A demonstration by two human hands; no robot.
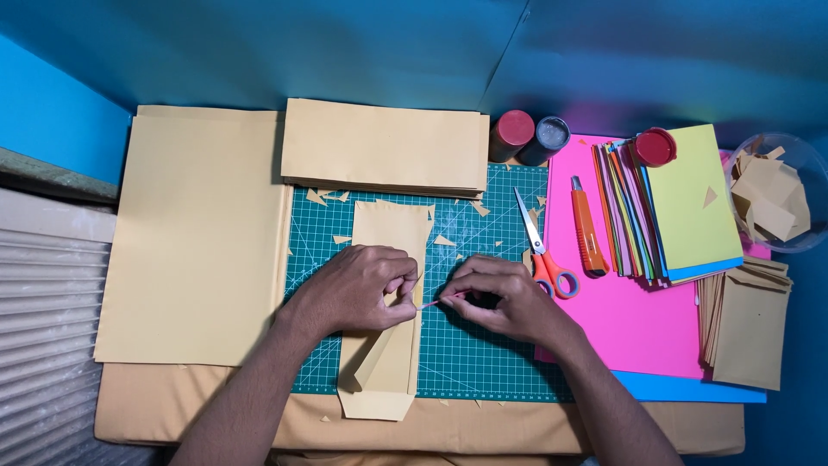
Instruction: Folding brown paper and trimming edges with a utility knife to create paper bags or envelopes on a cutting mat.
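A folded tan paper envelope piece lies lengthwise on the green cutting mat. My left hand presses on its middle, fingers curled at its right edge. My right hand pinches a thin pink stick whose tip touches that edge beside my left thumb.
Red-handled scissors and an orange utility knife lie right of my hands. A stack of coloured sheets rests on pink paper. Tan sheets and a pile of tan envelopes sit left and behind. Two cylindrical containers stand behind; a clear bowl of paper scraps sits far right.
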